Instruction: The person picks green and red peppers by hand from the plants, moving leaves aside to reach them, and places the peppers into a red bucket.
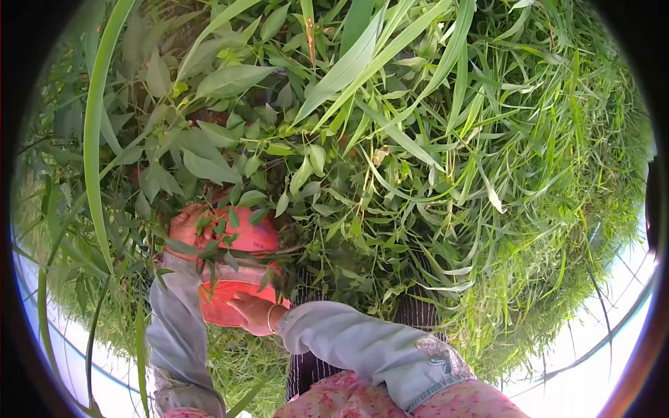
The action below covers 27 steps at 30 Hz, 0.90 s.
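A red plastic bucket (pixel 221 298) is at lower left of centre among the plants, its upper part covered by leafy stems. My left hand (pixel 187 224) is at the bucket's upper left side, beside the stems; leaves hide most of its fingers, so its grip cannot be made out. My right hand (pixel 255 313) reaches across from the right over the lower part of the bucket. Its fingers are stretched out and nothing shows in them. A thin bracelet circles that wrist. Both forearms wear grey sleeves (pixel 341 327).
Broad-leaved plants (pixel 209 164) grow close in front, mixed with long grass blades (pixel 390 83). Dense grass (pixel 557 174) spreads over the right side. My legs in dark striped trousers (pixel 306 373) stand just right of the bucket. One tall blade (pixel 93 153) crosses the left of the view.
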Each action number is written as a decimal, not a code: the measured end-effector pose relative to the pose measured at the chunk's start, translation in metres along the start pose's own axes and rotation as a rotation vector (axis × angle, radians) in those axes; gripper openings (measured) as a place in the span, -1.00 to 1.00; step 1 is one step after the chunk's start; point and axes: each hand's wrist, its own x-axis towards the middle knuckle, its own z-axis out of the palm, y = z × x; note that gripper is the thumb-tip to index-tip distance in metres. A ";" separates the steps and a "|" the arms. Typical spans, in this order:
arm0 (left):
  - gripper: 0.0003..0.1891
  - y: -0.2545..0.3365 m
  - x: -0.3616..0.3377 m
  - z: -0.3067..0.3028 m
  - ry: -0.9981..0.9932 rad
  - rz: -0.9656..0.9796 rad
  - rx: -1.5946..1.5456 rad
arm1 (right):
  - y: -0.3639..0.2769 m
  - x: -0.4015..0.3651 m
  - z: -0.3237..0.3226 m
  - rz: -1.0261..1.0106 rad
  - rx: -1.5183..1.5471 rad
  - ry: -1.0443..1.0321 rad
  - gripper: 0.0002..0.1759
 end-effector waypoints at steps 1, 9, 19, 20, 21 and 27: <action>-0.91 -0.005 0.004 -0.003 0.008 -0.003 -0.031 | 0.004 -0.005 -0.017 -0.017 0.018 -0.055 -0.48; -0.83 -0.015 0.010 0.008 0.227 0.049 0.505 | -0.015 -0.077 -0.190 -0.265 -0.030 0.769 -0.86; -0.79 -0.020 0.023 0.025 0.149 0.061 0.410 | 0.029 -0.105 -0.363 0.415 -1.241 0.979 -0.54; -0.79 -0.022 0.023 0.026 0.144 0.063 0.415 | 0.014 -0.130 -0.367 0.666 -1.090 0.679 -0.42; -0.79 -0.023 0.020 0.028 0.140 0.063 0.420 | 0.029 -0.145 -0.367 0.718 -1.005 0.660 -0.36; -0.69 -0.053 0.025 0.024 0.267 -0.009 0.345 | 0.117 -0.174 -0.328 0.733 -0.824 0.667 -0.54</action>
